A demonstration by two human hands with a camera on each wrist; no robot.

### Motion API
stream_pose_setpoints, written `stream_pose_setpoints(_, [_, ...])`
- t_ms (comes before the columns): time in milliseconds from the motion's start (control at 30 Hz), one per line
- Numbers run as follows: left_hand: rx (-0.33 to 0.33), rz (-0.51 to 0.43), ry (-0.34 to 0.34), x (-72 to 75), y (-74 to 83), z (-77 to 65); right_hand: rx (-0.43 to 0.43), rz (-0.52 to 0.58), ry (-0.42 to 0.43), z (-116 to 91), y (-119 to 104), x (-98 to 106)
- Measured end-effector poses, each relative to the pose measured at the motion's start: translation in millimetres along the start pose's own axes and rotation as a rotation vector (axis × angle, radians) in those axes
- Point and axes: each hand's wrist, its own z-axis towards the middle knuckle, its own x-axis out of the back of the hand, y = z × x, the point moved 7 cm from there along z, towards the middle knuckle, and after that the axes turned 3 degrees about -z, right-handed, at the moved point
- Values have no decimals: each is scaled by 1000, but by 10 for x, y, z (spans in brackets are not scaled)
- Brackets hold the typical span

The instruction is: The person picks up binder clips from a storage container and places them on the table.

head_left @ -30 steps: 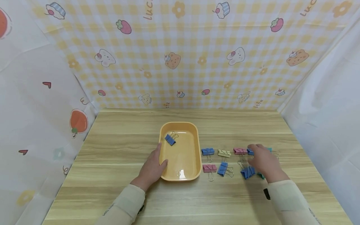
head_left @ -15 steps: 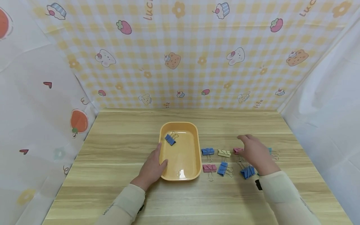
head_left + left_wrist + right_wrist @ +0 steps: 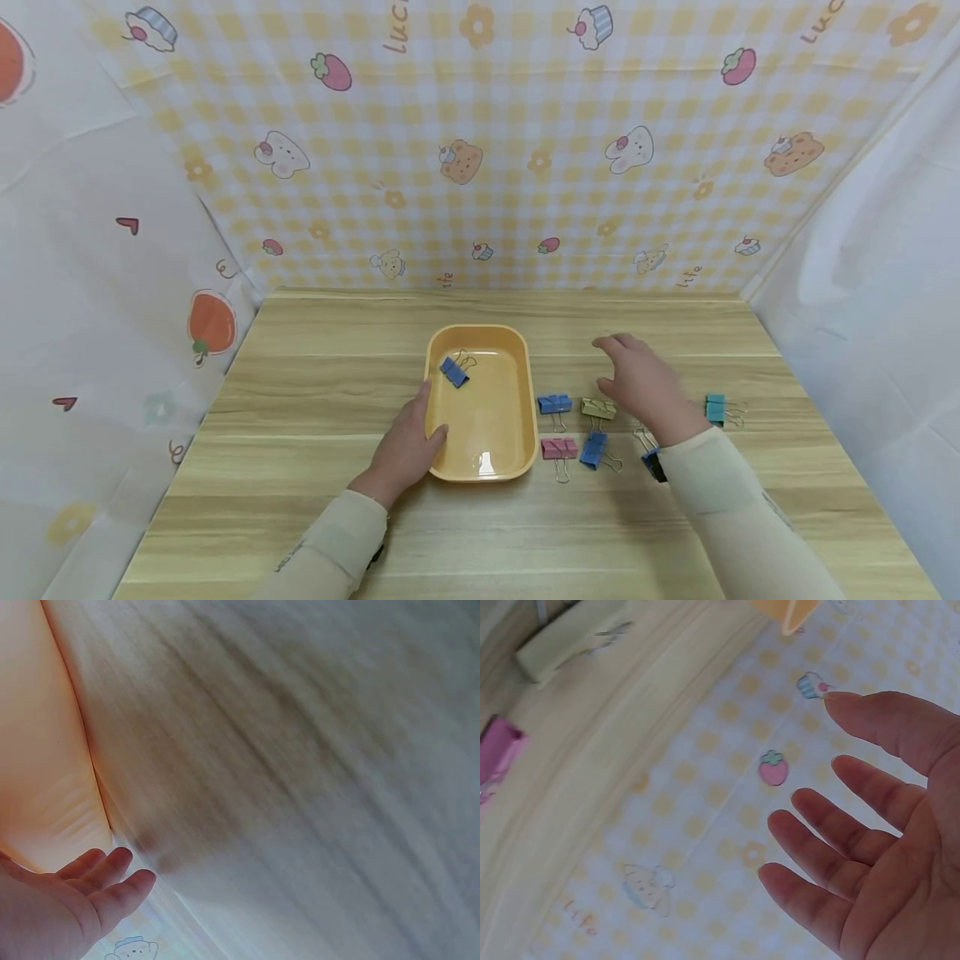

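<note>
My left hand (image 3: 406,447) holds the left rim of a yellow tray (image 3: 534,450), its thumb over the edge. The left wrist view shows its other fingers extended beside the tray's outer wall. Inside the tray lies a blue binder clip (image 3: 454,372). My right hand (image 3: 643,385) hovers over the table with fingers spread and nothing held. Nearest below it is a yellow binder clip (image 3: 597,408). In the right wrist view, a pink binder clip (image 3: 499,754) also lies near this hand. Another blue binder clip (image 3: 649,457) is partly hidden by the right wrist.
Right of the tray lie a blue clip (image 3: 555,404), a pink clip (image 3: 559,449) and a tilted blue clip (image 3: 595,450). A teal clip (image 3: 716,408) lies farther right. A checked cloth (image 3: 495,217) hangs behind the wooden table (image 3: 330,350).
My right hand has lifted and moved left from over the right-hand clips, uncovering the teal one. The left hand and tray have stayed in place.
</note>
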Motion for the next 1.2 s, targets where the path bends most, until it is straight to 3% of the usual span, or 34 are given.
stream_pose_setpoints(533, [21, -4, -9, 8, -16, 10, 133, -40, 41, 271, -486, 134])
stream_pose_setpoints(767, [24, -5, -7, 12, -24, 9, 228, -53, 42, 425, -720, 87])
stream_pose_setpoints(967, [7, 1, 2, 3, -30, 13, 312, -67, -7, 527, -937, -18])
stream_pose_setpoints(1200, [-8, 4, 14, 6, -19, -1, 327, -72, -104, 654, -1138, -153])
